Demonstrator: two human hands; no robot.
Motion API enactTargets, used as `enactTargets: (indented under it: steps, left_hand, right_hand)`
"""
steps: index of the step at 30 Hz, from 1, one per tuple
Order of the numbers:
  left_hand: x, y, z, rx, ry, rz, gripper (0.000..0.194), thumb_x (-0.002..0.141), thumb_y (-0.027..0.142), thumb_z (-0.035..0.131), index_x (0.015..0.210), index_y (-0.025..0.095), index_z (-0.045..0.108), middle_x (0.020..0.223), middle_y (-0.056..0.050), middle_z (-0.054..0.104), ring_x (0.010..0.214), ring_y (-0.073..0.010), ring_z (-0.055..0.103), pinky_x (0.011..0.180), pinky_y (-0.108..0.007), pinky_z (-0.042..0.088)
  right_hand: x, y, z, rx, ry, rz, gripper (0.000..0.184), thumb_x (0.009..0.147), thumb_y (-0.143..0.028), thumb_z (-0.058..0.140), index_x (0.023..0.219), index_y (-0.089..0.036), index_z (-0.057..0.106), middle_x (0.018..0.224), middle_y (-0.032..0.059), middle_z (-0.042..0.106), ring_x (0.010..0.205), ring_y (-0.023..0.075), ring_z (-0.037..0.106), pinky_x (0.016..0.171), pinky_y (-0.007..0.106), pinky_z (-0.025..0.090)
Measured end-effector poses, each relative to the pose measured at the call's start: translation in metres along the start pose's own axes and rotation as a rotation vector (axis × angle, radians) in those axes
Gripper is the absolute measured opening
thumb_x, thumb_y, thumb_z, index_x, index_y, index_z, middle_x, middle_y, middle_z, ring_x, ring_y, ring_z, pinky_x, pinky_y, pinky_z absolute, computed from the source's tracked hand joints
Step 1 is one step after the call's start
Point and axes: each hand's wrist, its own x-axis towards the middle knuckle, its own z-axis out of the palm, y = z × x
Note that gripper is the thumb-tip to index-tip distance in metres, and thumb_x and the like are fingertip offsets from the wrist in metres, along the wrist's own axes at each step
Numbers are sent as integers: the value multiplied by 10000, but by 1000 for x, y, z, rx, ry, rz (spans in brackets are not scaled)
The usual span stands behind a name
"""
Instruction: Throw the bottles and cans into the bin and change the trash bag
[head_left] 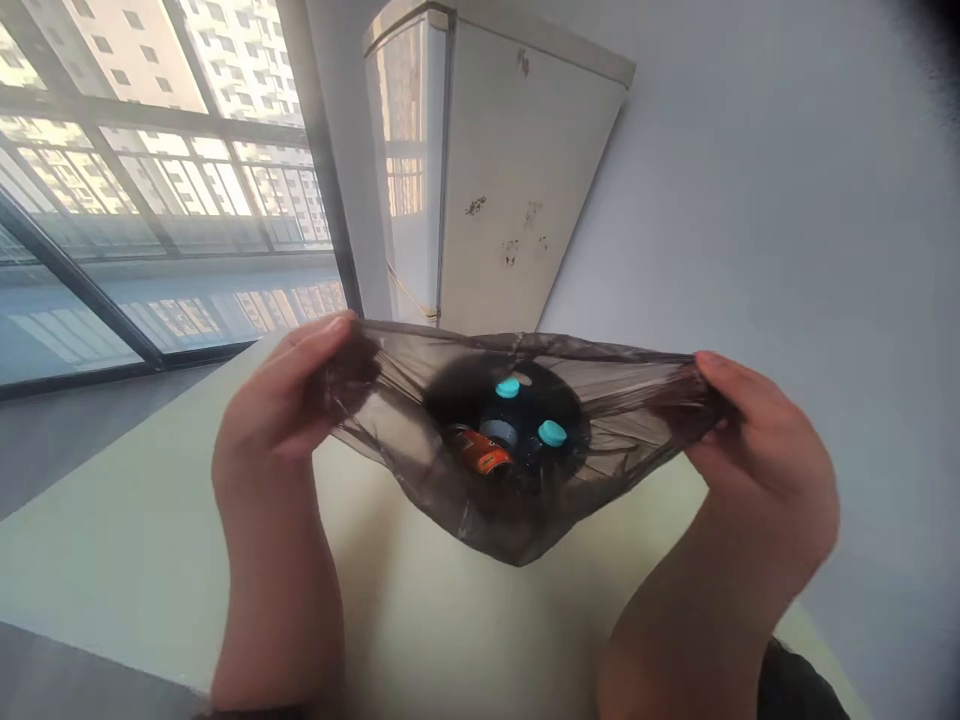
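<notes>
A dark, see-through plastic bag [517, 520] is stretched wide between my hands, its mouth facing up toward me. My left hand [300, 385] pinches the rim at one side, with some fingers behind the film. On the other side, my right hand [765, 430] grips the rim between thumb and fingers. Down inside the bag lie a turquoise cap [508, 387], a second turquoise cap [553, 433], an orange-red can or bottle [480, 450] and a greyish round piece [499, 432]. Whether the caps sit on bottles is hidden in the dark.
A pale tabletop [112, 520] spreads beneath the bag. Behind it stands a white refrigerator [517, 150] with dark marks on its side, against a plain wall [750, 200]. Large window panes [150, 200] at the left show buildings and a railing outside.
</notes>
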Motion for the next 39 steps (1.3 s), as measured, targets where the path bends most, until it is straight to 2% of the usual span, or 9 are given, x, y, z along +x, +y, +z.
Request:
enactTargets:
  steps: [8, 11, 13, 18, 22, 26, 31, 35, 39]
  left_hand:
    - [12, 4, 11, -361, 174, 292, 229, 977, 218, 667, 770, 160, 588, 701, 23, 669, 841, -144, 712, 867, -306, 600]
    - [17, 1, 12, -440, 93, 378, 314, 1039, 325, 628, 774, 185, 533, 708, 46, 657, 955, -160, 720, 974, -380, 583]
    - [16, 0, 14, -439, 10, 311, 384, 1075, 396, 569, 756, 196, 494, 588, 74, 561, 680, -95, 657, 813, -293, 597]
    - [4, 4, 28, -209, -19, 149, 526, 1022, 549, 596, 670, 221, 383, 483, 86, 188, 366, -68, 198, 377, -217, 301]
    - [-6, 4, 45, -149, -123, 113, 450, 945, 539, 627, 689, 218, 443, 618, 43, 295, 466, -86, 319, 418, -242, 374]
    - [-13, -7, 59, -64, -240, 196, 149, 800, 255, 753, 822, 182, 625, 752, 0, 436, 596, -99, 472, 517, -247, 468]
    - [-19, -30, 76, 91, -235, 372, 195, 857, 201, 809, 951, 218, 639, 801, 4, 542, 671, -110, 587, 533, -221, 498]
    - [-22, -39, 90, 93, -342, 290, 332, 894, 273, 816, 1057, 264, 528, 850, 17, 624, 665, -111, 647, 476, -183, 481]
    - [-26, -40, 101, 106, -448, 147, 342, 909, 295, 808, 1110, 208, 546, 880, -24, 685, 639, -99, 652, 577, -213, 572]
  right_hand:
    - [14, 13, 19, 266, 152, -330, 247, 1021, -509, 519, 953, -300, 633, 1183, 52, 701, 1256, 317, 649, 892, 513, 587]
    - [18, 17, 24, 196, 72, -320, 339, 1038, -581, 449, 970, -301, 627, 1023, 47, 693, 1069, 295, 698, 809, 482, 581]
    - [15, 14, 26, 200, 37, -302, 364, 1029, -616, 483, 893, -302, 608, 726, -4, 578, 749, 238, 655, 703, 405, 548]
    - [5, 0, 30, 185, -73, -233, 443, 1008, -666, 515, 767, -295, 510, 521, -80, 115, 445, 153, 129, 466, 312, 274]
    - [2, -4, 35, 246, -204, -320, 303, 937, -545, 564, 796, -278, 531, 634, -43, 212, 524, 168, 241, 518, 343, 342]
    - [-4, 3, 40, 210, -271, -313, 126, 876, -371, 642, 932, -258, 643, 717, 13, 419, 640, 208, 457, 587, 376, 433]
    - [-13, 5, 58, 197, -324, -232, 256, 945, -396, 720, 1136, -306, 575, 770, 1, 622, 672, 212, 595, 556, 328, 481]
    - [-20, -2, 81, 154, -306, -157, 262, 993, -461, 707, 1082, -281, 538, 856, 8, 716, 703, 197, 692, 600, 312, 558]
    - [-23, -4, 96, 66, -265, -151, 288, 983, -499, 721, 1009, -243, 590, 720, -15, 684, 479, 134, 575, 452, 249, 445]
